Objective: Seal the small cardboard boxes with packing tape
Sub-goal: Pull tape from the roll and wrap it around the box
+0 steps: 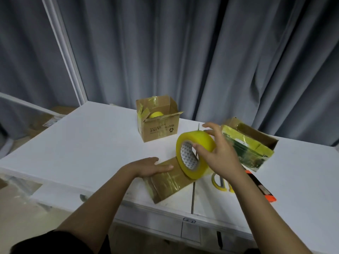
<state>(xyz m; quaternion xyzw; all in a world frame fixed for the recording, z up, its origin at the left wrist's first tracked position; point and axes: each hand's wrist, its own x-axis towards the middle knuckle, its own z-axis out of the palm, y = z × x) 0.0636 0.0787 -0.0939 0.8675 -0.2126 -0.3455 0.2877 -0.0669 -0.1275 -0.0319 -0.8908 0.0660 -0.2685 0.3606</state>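
Yellow tape roll upright on taped box.

Grey curtain behind white table; orange-and-black tool near its right front edge.

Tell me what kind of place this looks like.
Probably a makeshift packing station in a curtained room: a white table against grey curtains, small cardboard boxes with yellow tape on them, and more cardboard on the floor at the left.
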